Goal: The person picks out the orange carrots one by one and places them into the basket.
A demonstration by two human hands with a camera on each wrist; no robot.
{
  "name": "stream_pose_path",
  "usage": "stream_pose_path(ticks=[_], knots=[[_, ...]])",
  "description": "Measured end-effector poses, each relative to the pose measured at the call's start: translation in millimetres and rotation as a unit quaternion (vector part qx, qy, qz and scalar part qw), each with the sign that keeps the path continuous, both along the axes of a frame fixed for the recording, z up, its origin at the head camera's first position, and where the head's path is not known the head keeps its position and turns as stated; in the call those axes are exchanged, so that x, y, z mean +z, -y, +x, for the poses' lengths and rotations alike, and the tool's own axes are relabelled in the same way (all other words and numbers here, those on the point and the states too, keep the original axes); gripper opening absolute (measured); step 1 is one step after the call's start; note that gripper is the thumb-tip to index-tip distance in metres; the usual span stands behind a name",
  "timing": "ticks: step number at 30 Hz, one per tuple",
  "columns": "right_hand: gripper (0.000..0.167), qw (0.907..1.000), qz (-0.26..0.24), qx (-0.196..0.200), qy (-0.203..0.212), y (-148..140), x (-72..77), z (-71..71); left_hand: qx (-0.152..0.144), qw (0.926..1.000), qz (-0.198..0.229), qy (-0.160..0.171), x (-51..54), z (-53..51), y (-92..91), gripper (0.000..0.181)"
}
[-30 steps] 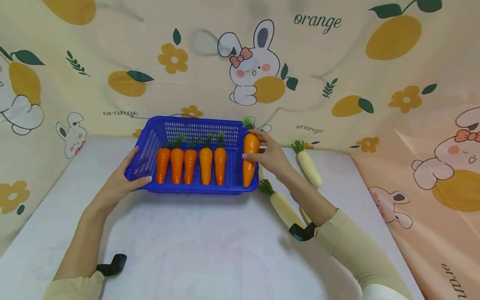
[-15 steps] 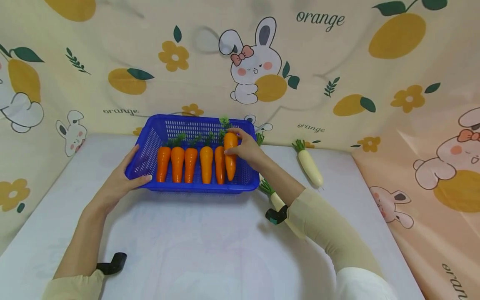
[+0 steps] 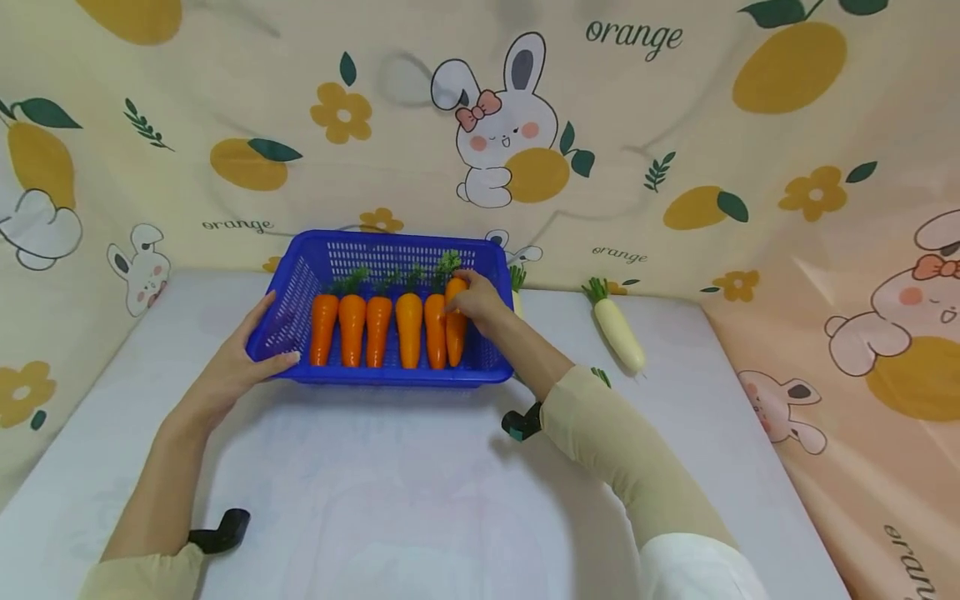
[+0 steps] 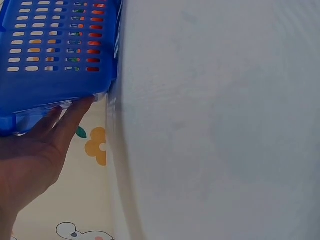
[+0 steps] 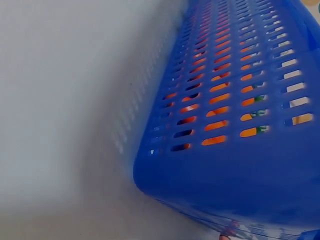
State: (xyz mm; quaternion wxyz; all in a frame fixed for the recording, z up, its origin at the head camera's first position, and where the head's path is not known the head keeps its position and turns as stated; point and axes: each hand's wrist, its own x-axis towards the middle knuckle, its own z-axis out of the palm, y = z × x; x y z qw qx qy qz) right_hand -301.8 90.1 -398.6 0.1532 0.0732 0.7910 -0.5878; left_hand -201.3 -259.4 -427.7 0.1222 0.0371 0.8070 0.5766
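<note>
A blue plastic basket [image 3: 390, 377] holds a row of orange carrots [image 3: 408, 330] with green tops. My right hand [image 3: 480, 305] reaches over its right end and holds the rightmost carrot [image 3: 454, 337] by its thick upper part, close beside the neighbouring carrot [image 3: 435, 332]. My left hand [image 3: 232, 367] holds the basket's left end, thumb at the front corner and fingers along the side. In the left wrist view, the fingers [image 4: 70, 122] reach beneath the rim. The right wrist view shows the basket's slotted wall [image 5: 225, 165]; the right hand's grip is hidden there.
A white radish [image 3: 618, 335] with green leaves lies on the white table [image 3: 390, 492], right of the basket. Other radishes are partly hidden behind the right forearm [image 3: 540, 350] and basket. A printed cloth [image 3: 300, 100] hangs along the back.
My right hand has carried the carrot leftward from the basket's right edge and lowered it inside, beside the others. The left hand has stayed on the basket.
</note>
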Motion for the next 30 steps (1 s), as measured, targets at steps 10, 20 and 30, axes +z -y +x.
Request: stream_pose_path(ticks=[10, 20, 30], knots=[[0.076, 0.9982, -0.059, -0.001, 0.004, -9.0, 11.2, 11.2, 0.007, 0.9980, -0.060, -0.022, -3.9, -1.6, -0.2, 0.097], [0.058, 0.9922, 0.011, 0.074, -0.100, -60.1, 40.9, 33.0, 0.005, 0.9816, -0.172, -0.084, 0.6, 12.0, 11.2, 0.101], [0.069, 0.9414, 0.238, 0.090, -0.222, -134.6, 24.2, 52.5, -0.007, 0.9433, -0.303, -0.136, -3.8, 20.2, 40.8, 0.117]])
